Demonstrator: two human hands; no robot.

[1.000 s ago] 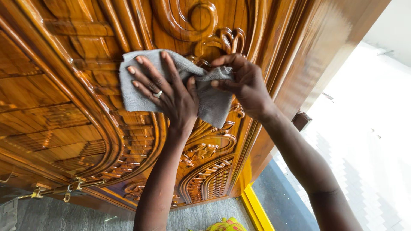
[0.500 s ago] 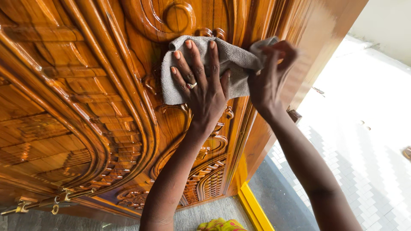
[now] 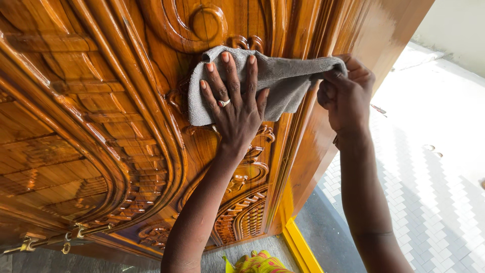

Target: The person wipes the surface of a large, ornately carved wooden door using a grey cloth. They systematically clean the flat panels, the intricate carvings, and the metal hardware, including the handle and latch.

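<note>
Mid-wipe on glossy carved brown wooden door (image 3: 101, 126): left hand (image 3: 235, 108), 5 fingers splayed, flat on grey terry cloth (image 3: 283, 76) at centre; right hand (image 3: 348, 96), 3 o'clock, pinching cloth's corner; panels toward 8 o'clock seemingly left.

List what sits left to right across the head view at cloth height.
carved wooden door → left hand flat on grey cloth → right hand gripping the cloth's end → pale patterned floor
</note>
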